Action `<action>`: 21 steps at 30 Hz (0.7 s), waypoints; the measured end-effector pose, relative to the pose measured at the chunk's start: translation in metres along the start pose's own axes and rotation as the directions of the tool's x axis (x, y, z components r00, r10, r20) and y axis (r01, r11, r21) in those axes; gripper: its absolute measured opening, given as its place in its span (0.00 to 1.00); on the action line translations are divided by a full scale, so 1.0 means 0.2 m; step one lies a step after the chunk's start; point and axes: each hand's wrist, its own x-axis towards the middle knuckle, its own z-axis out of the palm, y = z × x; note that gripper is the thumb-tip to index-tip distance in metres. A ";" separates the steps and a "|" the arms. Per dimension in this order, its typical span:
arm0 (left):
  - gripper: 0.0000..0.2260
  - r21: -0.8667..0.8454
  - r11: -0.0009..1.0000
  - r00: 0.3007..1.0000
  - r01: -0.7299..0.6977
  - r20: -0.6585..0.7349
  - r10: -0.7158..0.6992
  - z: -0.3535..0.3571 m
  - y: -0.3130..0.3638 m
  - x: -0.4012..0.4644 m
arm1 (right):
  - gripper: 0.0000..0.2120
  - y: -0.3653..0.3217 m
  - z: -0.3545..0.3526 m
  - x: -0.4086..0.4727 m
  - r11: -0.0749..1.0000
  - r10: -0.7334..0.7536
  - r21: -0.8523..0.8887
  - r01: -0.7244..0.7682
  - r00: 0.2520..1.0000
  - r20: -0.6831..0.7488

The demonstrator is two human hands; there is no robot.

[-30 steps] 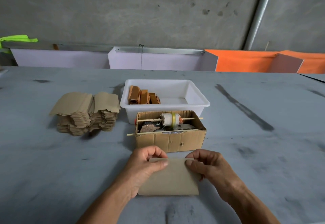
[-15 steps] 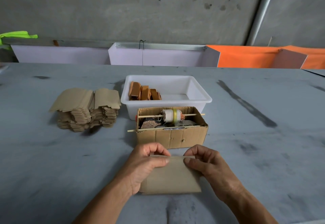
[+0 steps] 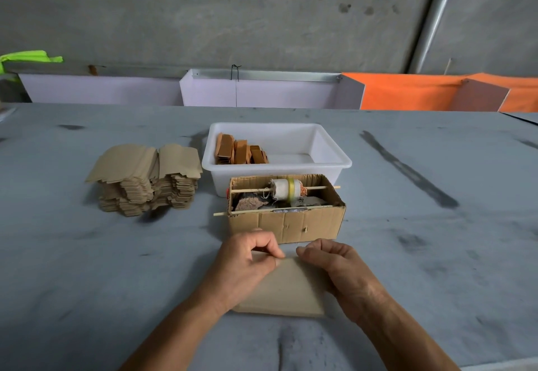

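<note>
At six o'clock on the table (image 3: 87,283), left hand (image 3: 247,260) and right hand (image 3: 334,265) pinch the far edge of a paper (image 3: 288,289) lying flat; its folding looks barely begun. Few pieces (image 3: 241,152) fill the tub (image 3: 329,149) at twelve; a tall stack (image 3: 145,178) waits at ten.

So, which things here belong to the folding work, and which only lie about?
In the job: sheet, left hand, right hand; likely also stack, tub, folded pieces.
Lying about: box, spool, green cloth.
</note>
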 end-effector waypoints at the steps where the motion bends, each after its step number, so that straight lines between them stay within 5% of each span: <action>1: 0.16 0.032 0.999 1.000 -0.023 -0.006 0.023 0.00 0.00 0.00 | 0.10 0.00 0.00 0.01 1.000 0.029 -0.005 -0.029 0.999 -0.017; 7: 0.12 0.058 0.998 1.000 -0.016 -0.007 0.017 -0.01 -0.03 -0.01 | 0.09 -0.01 0.01 0.00 0.993 0.117 -0.014 -0.117 0.993 -0.014; 11: 0.04 -0.145 0.979 0.989 0.146 0.024 -0.144 -0.01 -0.02 -0.01 | 0.09 0.00 0.00 0.00 0.998 0.057 -0.018 -0.057 0.998 -0.023; 16: 0.06 -0.336 0.768 0.826 0.545 0.058 -0.561 0.00 0.01 0.04 | 0.07 0.00 0.01 0.00 0.995 -0.078 -0.068 0.076 0.996 -0.032; 18: 0.05 -0.357 0.690 0.763 0.630 0.117 -0.636 -0.02 0.03 0.05 | 0.07 0.00 0.02 0.00 0.987 -0.125 -0.105 0.120 0.991 -0.041; 21: 0.04 -0.261 0.706 0.751 0.658 0.156 -0.642 -0.04 0.04 0.06 | 0.07 -0.01 0.01 -0.01 0.979 -0.162 -0.131 0.156 0.986 -0.038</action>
